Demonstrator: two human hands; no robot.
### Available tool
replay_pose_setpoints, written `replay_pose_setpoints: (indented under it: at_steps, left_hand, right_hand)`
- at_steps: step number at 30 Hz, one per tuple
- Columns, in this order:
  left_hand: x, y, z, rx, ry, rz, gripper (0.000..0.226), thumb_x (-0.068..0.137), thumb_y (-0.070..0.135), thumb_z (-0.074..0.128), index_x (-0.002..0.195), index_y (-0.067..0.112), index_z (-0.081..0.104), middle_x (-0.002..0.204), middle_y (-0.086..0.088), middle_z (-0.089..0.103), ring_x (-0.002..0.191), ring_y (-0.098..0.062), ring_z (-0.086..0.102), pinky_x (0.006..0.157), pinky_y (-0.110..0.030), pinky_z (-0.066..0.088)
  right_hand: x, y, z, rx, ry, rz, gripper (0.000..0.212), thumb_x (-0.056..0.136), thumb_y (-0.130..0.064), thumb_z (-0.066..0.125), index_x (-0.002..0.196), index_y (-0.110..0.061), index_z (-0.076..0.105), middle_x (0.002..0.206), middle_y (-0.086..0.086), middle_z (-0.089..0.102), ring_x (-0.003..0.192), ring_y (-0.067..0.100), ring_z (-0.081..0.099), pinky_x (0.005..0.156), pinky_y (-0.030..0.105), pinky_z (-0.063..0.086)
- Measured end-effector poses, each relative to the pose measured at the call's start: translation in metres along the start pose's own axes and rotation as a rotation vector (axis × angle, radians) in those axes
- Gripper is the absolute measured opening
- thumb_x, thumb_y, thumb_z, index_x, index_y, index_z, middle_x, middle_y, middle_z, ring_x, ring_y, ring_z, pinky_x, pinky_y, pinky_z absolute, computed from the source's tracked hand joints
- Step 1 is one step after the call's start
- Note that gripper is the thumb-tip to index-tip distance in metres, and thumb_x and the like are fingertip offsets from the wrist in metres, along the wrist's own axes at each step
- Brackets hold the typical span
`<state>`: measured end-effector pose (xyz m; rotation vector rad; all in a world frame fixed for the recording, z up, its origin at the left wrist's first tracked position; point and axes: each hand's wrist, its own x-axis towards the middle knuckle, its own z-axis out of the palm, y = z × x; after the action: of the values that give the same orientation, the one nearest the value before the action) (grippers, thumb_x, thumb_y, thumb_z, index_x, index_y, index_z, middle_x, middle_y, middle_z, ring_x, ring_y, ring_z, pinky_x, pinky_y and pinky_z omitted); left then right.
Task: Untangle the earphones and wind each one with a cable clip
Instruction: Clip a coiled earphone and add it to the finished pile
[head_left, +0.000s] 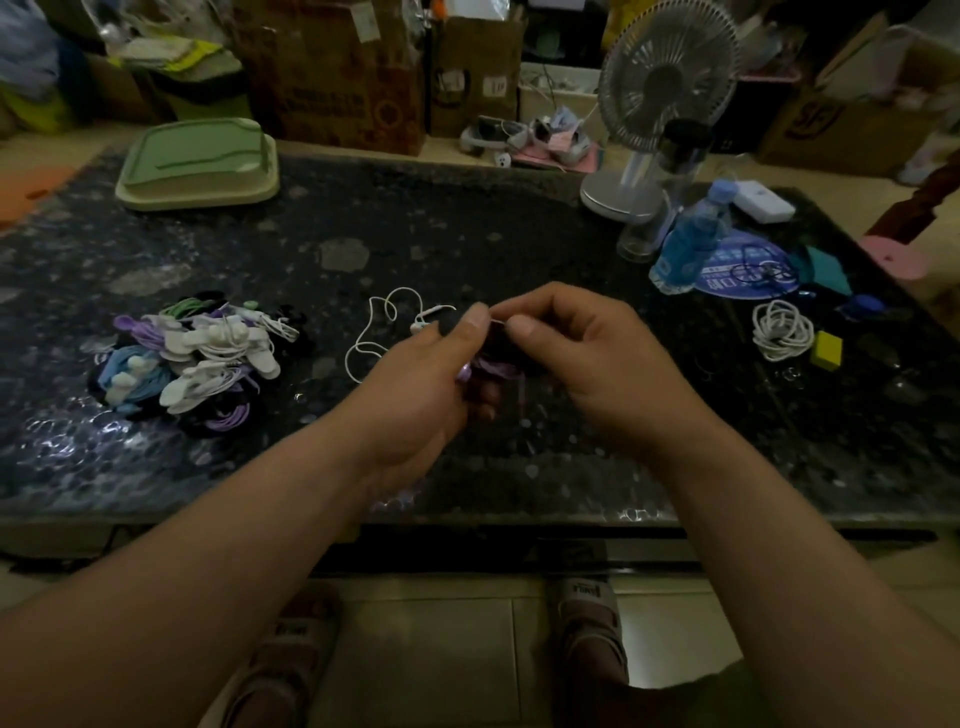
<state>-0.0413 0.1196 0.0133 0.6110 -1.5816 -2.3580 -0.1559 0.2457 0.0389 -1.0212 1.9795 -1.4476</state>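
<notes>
Both hands are held together just above the middle of the dark speckled worktop (467, 234). The left hand (431, 374) is curled round a bunch of purple cable (491, 371) with its thumb pressed on top. The right hand (576, 358) is closed in a pinch, thumb against forefinger, on what appears to be a thin white strand at the left thumb tip. Whether a clip is already held cannot be told, since that spot is hidden by the fingers. A white earphone cable (374, 332) is trailed in loose loops on the worktop just left of the hands, its earbuds lying near the left thumb. A knot could be tightened if the pinched strand were pulled hard while the purple bunch is gripped, and the trailing loops could be dragged in and snagged. A pile of wound earphones (197, 358) is set farther left, where a swept cable might catch. To the right, a coiled white cable (782, 330) lies beside a yellow block (827, 351). A water bottle (691, 244), a glass (638, 240) and a desk fan (667, 78) are stood farther back, well apart from the hands.
</notes>
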Motion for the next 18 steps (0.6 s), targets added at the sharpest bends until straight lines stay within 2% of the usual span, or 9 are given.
replay_pose_setpoints:
  at_steps: [3,4,5,7,9,11,14,16,18]
  left_hand:
    - [0.000,0.005,-0.002,-0.060,-0.003,0.013,0.060,0.111,0.031,0.042,0.062,0.022,0.075,0.079,-0.003,0.063,0.069,-0.015,0.049,0.066,-0.031,0.042]
    - [0.000,0.006,-0.003,-0.080,-0.001,0.028,0.064,0.112,0.030,0.042,0.056,0.023,0.073,0.081,-0.004,0.065,0.071,-0.017,0.054,0.068,-0.032,0.046]
    - [0.001,0.006,-0.002,-0.095,0.000,0.045,0.061,0.112,0.029,0.040,0.063,0.021,0.076,0.090,-0.009,0.069,0.077,-0.024,0.063,0.074,-0.037,0.052]
    - [0.005,0.004,-0.001,-0.122,0.038,0.059,0.043,0.113,0.028,0.040,0.106,0.006,0.076,0.109,-0.018,0.074,0.097,-0.035,0.071,0.090,-0.047,0.057]
    - [0.010,0.002,-0.002,-0.128,0.112,0.065,0.042,0.112,0.028,0.042,0.129,-0.004,0.062,0.100,-0.013,0.076,0.090,-0.028,0.068,0.082,-0.040,0.057]
    - [0.012,0.000,-0.002,-0.128,0.168,0.080,0.038,0.111,0.028,0.046,0.126,-0.003,0.061,0.099,-0.014,0.073,0.083,-0.021,0.064,0.071,-0.032,0.056]
    - [0.014,-0.004,-0.004,-0.129,0.267,0.094,0.024,0.108,0.027,0.053,0.108,0.003,0.056,0.093,-0.010,0.066,0.076,-0.016,0.064,0.069,-0.030,0.058]
    - [0.014,-0.005,-0.003,-0.127,0.319,0.096,0.020,0.107,0.023,0.057,0.113,0.003,0.056,0.095,-0.010,0.068,0.078,-0.016,0.066,0.074,-0.033,0.062]
    - [0.012,-0.006,-0.001,-0.123,0.338,0.108,0.021,0.106,0.020,0.059,0.120,0.005,0.055,0.097,-0.010,0.071,0.079,-0.017,0.069,0.077,-0.032,0.063]
  right_hand:
    - [0.000,0.001,-0.007,0.118,0.101,0.159,0.030,0.111,-0.023,0.044,0.117,-0.025,0.073,0.107,-0.008,0.077,0.102,0.008,0.072,0.087,0.030,0.059]
    - [-0.001,0.002,-0.008,0.190,0.079,0.202,0.031,0.111,-0.027,0.043,0.119,-0.026,0.072,0.110,-0.006,0.077,0.106,0.012,0.073,0.091,0.036,0.060]
    - [-0.003,0.002,-0.005,0.292,0.027,0.246,0.031,0.111,-0.031,0.043,0.123,-0.024,0.070,0.114,-0.002,0.077,0.109,0.019,0.073,0.093,0.041,0.061]
    - [-0.009,0.003,0.008,0.393,-0.050,0.286,0.030,0.109,-0.032,0.048,0.127,-0.017,0.067,0.113,0.008,0.078,0.104,0.023,0.076,0.087,0.040,0.063]
    - [-0.011,0.005,0.019,0.261,0.002,0.254,0.023,0.107,-0.025,0.054,0.120,-0.013,0.069,0.102,0.011,0.078,0.088,0.017,0.076,0.076,0.033,0.063]
    - [-0.008,0.008,0.026,0.145,0.084,0.274,0.021,0.107,-0.023,0.056,0.109,-0.011,0.073,0.093,0.011,0.078,0.074,0.014,0.072,0.067,0.027,0.062]
    - [-0.005,0.011,0.029,-0.060,0.145,0.285,0.024,0.107,-0.028,0.056,0.095,-0.017,0.075,0.081,0.004,0.074,0.062,0.007,0.067,0.059,0.025,0.057]
    - [-0.005,0.015,0.031,-0.399,0.150,0.160,0.026,0.107,-0.029,0.055,0.089,-0.020,0.072,0.077,-0.001,0.071,0.066,0.010,0.066,0.062,0.032,0.056]
    - [-0.004,0.015,0.035,-0.730,0.089,0.068,0.021,0.106,-0.024,0.051,0.095,-0.020,0.069,0.089,0.000,0.069,0.080,0.016,0.065,0.073,0.034,0.053]
